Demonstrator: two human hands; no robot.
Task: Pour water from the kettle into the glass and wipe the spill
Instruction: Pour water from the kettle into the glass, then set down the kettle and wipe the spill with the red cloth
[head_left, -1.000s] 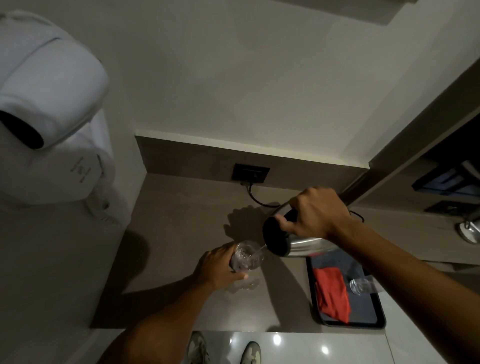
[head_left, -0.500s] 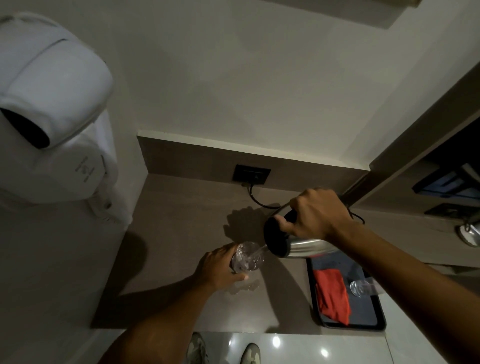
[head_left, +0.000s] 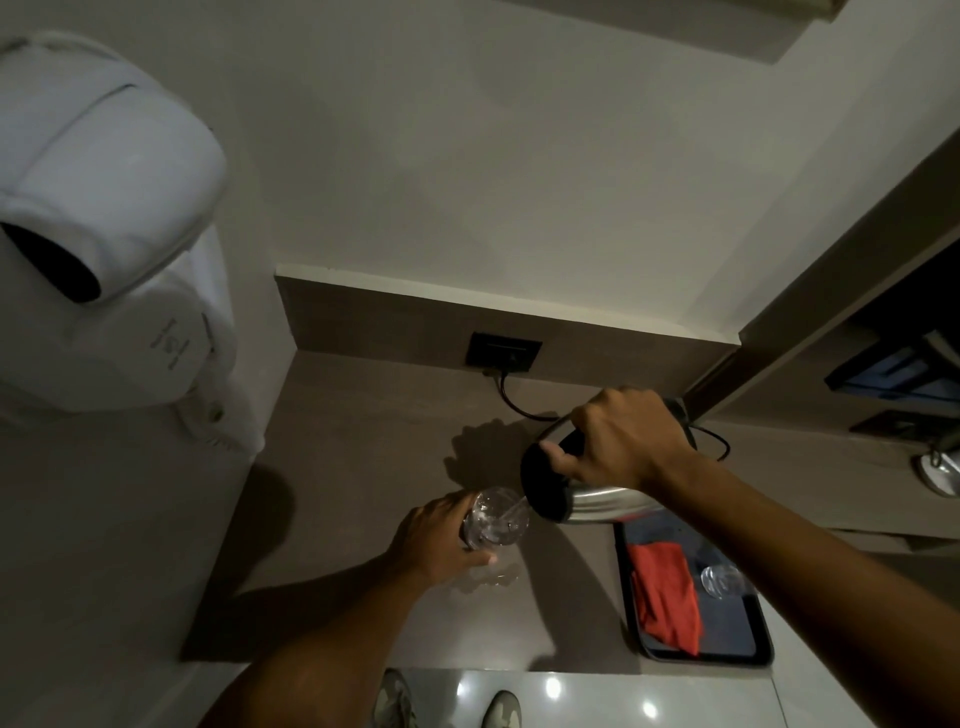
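Room: dim grey-brown tabletop (head_left: 363, 447) meeting a pale wall, black socket (head_left: 503, 352) in the backsplash, white wall-mounted dryer (head_left: 109, 228) at left.
Change: stream still running, kettle and glass barely shifted since a moment ago.
Kettle (head_left: 582, 493): being tipped leftward by right hand (head_left: 623, 441) wrapping its handle.
Glass (head_left: 496, 519): being gripped, tilted, by left hand (head_left: 441, 540), just below the spout.
Spill (head_left: 491, 577): glistening beneath the glass.
Tray (head_left: 763, 644): holding red cloth (head_left: 667, 592) and second glass (head_left: 719, 579), at right.
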